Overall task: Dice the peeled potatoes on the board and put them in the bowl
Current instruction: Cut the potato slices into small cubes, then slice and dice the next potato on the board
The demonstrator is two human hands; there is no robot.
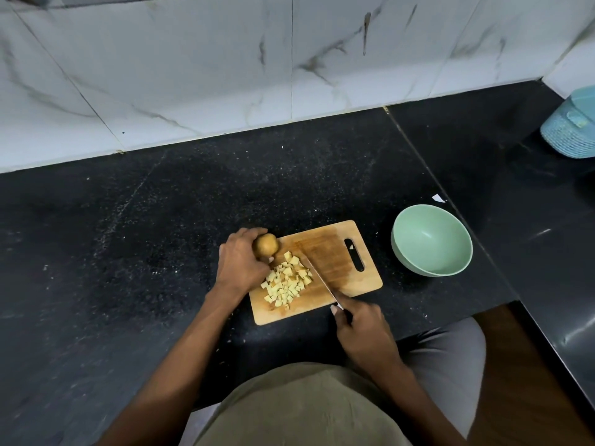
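Black counter; left grip round potato, right grip round knife.

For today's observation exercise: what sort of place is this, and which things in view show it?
Most likely a home kitchen: a dark stone counter under marble-look wall tiles, with a wooden chopping board of diced potato and a green bowl beside it.

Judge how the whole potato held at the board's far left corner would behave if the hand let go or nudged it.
The whole potato looks rounded, so it would probably roll on the cutting board once the left hand releases it. It appears solid and stiff, likely heavy for its size. If peeled and moist, which I cannot confirm, it may be slippery.
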